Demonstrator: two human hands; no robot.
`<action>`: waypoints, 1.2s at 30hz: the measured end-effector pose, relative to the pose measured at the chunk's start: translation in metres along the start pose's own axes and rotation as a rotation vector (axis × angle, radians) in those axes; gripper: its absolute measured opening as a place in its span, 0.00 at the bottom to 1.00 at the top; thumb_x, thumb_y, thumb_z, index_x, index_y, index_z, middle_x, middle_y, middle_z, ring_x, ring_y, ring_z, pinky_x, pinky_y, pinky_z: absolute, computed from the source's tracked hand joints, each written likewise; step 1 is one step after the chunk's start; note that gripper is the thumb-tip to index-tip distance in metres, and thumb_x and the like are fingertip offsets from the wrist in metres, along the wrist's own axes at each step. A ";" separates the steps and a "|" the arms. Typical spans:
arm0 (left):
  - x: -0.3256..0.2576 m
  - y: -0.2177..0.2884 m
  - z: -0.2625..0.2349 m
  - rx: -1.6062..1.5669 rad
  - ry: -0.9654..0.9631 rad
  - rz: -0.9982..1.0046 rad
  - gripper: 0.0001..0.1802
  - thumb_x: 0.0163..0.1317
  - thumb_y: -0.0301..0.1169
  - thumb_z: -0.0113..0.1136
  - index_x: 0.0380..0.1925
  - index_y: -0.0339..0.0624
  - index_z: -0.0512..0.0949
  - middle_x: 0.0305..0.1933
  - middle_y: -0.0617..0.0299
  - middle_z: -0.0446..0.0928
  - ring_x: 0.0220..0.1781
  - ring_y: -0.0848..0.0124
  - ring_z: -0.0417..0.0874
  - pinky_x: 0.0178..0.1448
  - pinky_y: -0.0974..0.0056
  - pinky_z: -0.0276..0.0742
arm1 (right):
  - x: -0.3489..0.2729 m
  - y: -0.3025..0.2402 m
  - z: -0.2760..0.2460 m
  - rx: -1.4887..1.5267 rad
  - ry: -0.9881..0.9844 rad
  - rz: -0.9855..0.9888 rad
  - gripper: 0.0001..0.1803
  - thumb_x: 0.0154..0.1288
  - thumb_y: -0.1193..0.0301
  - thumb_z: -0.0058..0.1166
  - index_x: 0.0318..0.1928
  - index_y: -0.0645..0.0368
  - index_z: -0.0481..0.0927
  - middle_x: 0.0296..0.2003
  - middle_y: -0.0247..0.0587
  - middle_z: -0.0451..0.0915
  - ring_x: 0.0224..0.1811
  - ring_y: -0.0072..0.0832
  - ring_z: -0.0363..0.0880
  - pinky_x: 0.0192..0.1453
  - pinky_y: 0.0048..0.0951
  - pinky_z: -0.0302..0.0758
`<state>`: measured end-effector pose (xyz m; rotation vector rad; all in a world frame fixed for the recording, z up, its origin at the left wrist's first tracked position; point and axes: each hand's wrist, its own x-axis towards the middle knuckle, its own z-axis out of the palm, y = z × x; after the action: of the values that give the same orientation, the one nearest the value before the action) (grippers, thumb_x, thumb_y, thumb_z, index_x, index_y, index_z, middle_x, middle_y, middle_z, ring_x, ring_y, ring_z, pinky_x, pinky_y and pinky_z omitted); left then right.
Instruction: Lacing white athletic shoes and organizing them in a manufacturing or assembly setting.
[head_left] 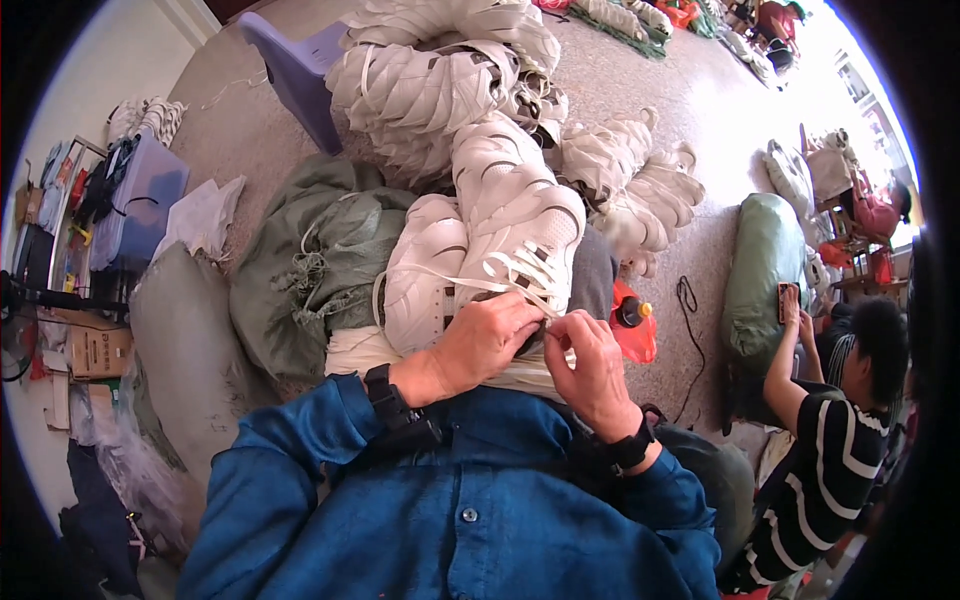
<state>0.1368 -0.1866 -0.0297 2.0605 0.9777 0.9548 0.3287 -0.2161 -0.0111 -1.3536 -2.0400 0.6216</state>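
Observation:
In my lap lies a white shoe upper point(525, 225) with its lacing side toward me, and a flat white shoelace point(515, 270) runs loosely through its eyelets. My left hand point(480, 345) is closed in a pinch on the lace at the upper's near end. Beside it, my right hand point(590, 365) pinches at the same spot, thumb and forefinger together by the lace; the tip between them is too small to see clearly. A second white upper point(425, 275) rests against the first on the left, with a loop of lace hanging across it.
Stacked white uppers point(430, 100) rise ahead, with more bundles point(630, 180) to their right. Green sacks point(310, 240) and a grey sack point(195, 340) lie left, near a purple chair point(295, 75). An orange bag point(637, 335) holds a bottle. A co-worker point(840, 420) sits right, by a green roll point(765, 270).

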 end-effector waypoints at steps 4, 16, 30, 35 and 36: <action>0.000 -0.005 -0.002 0.047 -0.009 0.031 0.06 0.63 0.23 0.63 0.40 0.36 0.81 0.36 0.51 0.79 0.38 0.51 0.83 0.42 0.55 0.79 | 0.006 -0.010 0.000 -0.077 -0.037 0.034 0.14 0.57 0.70 0.65 0.40 0.61 0.74 0.34 0.46 0.76 0.38 0.46 0.78 0.47 0.42 0.71; -0.042 0.009 -0.053 0.244 0.020 -0.102 0.04 0.61 0.23 0.64 0.36 0.39 0.81 0.31 0.53 0.78 0.31 0.53 0.82 0.34 0.56 0.77 | 0.012 0.003 -0.009 0.122 0.144 0.059 0.12 0.60 0.82 0.58 0.45 0.64 0.75 0.42 0.50 0.77 0.47 0.50 0.78 0.54 0.43 0.75; -0.017 0.023 -0.044 -0.142 0.053 -0.100 0.04 0.65 0.23 0.65 0.37 0.37 0.80 0.37 0.59 0.80 0.33 0.69 0.81 0.36 0.67 0.77 | 0.008 -0.003 -0.029 0.881 -0.102 0.425 0.02 0.74 0.76 0.55 0.41 0.62 0.76 0.32 0.30 0.80 0.38 0.16 0.77 0.46 0.22 0.73; 0.003 0.023 -0.027 -0.582 0.015 -0.321 0.06 0.71 0.29 0.61 0.36 0.38 0.80 0.37 0.63 0.81 0.33 0.79 0.79 0.35 0.72 0.76 | 0.002 -0.001 -0.012 -0.024 -0.103 0.054 0.16 0.60 0.67 0.70 0.30 0.60 0.73 0.25 0.40 0.80 0.29 0.36 0.80 0.43 0.36 0.75; 0.006 0.024 -0.026 -0.751 -0.041 -0.490 0.09 0.73 0.31 0.59 0.35 0.39 0.79 0.36 0.64 0.81 0.33 0.81 0.79 0.34 0.74 0.75 | 0.004 -0.006 -0.007 -0.067 -0.054 0.055 0.20 0.54 0.64 0.72 0.26 0.59 0.71 0.26 0.44 0.77 0.32 0.47 0.78 0.45 0.43 0.72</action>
<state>0.1265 -0.1874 0.0052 1.1445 0.8633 0.8340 0.3290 -0.2140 -0.0010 -1.4501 -2.0898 0.6252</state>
